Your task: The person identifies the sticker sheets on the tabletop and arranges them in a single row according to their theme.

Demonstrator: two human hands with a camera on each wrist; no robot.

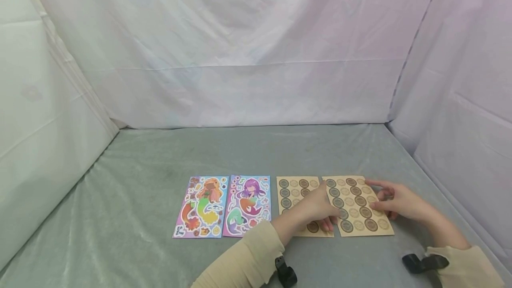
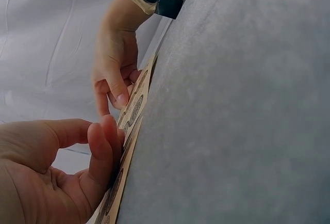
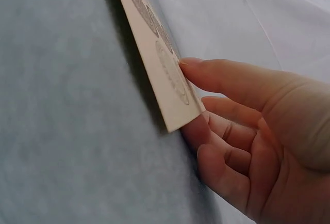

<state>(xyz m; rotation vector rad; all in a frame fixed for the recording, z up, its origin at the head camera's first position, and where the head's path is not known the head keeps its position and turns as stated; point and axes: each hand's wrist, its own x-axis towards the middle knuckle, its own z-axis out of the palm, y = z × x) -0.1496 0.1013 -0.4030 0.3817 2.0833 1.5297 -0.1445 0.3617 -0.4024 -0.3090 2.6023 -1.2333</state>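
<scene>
A tan sheet of round stickers point(image 1: 354, 201), printed with dark and pale circles, lies at the right end of a row. My right hand point(image 1: 404, 201) pinches its right edge, thumb on top and fingers by the underside. In the right wrist view, that sticker sheet point(image 3: 160, 79) has a shadow under its edge, so this side seems slightly raised. My left hand point(image 1: 316, 206) rests where the two tan sheets meet, its thumb by the right sheet's left edge. A second tan sticker sheet point(image 1: 294, 183) lies partly hidden beneath this hand.
Left of the tan sheets lie two colourful mermaid sticker sheets, one with an orange-haired figure point(image 1: 202, 208) and one with a purple-haired figure point(image 1: 249, 203). Grey cloth point(image 1: 120, 199) covers the table. White curtains point(image 1: 240, 92) stand behind and at both sides.
</scene>
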